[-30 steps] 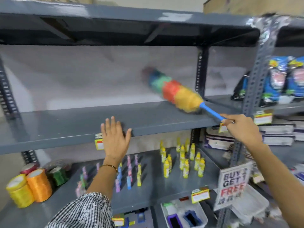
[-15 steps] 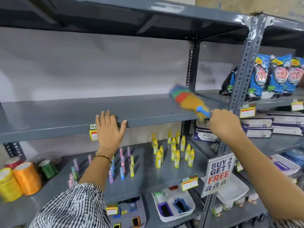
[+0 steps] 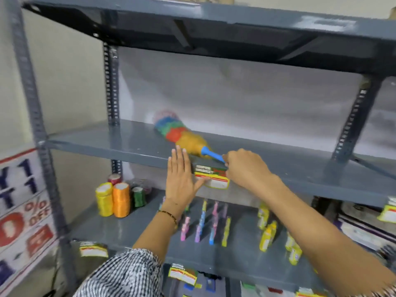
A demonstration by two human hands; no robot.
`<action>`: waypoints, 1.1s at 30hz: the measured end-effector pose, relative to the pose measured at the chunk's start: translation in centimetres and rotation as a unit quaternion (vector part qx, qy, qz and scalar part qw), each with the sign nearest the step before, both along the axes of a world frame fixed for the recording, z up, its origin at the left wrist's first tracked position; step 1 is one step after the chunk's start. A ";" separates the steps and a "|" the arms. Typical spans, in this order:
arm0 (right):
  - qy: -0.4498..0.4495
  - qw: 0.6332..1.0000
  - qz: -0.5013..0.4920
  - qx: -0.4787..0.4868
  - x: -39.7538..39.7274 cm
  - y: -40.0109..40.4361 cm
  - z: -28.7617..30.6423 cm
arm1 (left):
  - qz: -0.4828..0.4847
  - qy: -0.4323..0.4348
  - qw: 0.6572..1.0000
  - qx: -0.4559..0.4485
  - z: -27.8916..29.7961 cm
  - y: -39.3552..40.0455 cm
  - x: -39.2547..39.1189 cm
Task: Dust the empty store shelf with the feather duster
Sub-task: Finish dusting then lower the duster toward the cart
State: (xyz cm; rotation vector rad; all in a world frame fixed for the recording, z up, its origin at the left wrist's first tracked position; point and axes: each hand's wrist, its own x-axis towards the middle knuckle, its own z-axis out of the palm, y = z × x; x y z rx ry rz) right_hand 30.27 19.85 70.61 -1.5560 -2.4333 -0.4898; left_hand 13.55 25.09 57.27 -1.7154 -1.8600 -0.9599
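The feather duster (image 3: 180,135) has a fluffy head banded pink, blue, green, red and yellow and a blue handle. Its head lies on the empty grey metal shelf (image 3: 102,139), left of centre, pointing toward the back wall. My right hand (image 3: 246,168) is closed around the blue handle at the shelf's front edge. My left hand (image 3: 182,179) rests flat against the front lip of the same shelf, fingers spread and pointing up, just left of a price label (image 3: 212,176).
The shelf below holds thread spools (image 3: 113,199), small pastel bottles (image 3: 205,221) and yellow bottles (image 3: 270,232). Grey uprights (image 3: 36,116) frame the bay. A sale sign (image 3: 23,209) hangs at the left. Another shelf (image 3: 214,22) runs overhead.
The view has swung left. The duster has swept from the shelf's right end toward its left part, with my right hand following. My left hand stays on the shelf's front edge.
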 end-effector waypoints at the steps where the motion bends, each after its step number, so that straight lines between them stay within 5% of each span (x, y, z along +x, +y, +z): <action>1: 0.002 1.000 0.020 -0.004 -0.8 1.1 0.3 | 0.007 -0.004 1.000 0.003 0.0 -0.1 -0.5; 14: -0.003 0.954 0.299 -0.020 -5.9 9.3 2.3 | 0.057 0.004 0.998 0.015 -0.7 0.2 -2.5; 33: 0.007 0.949 0.315 0.017 5.1 6.5 0.5 | 0.069 0.061 0.992 0.088 -2.6 -6.8 -0.2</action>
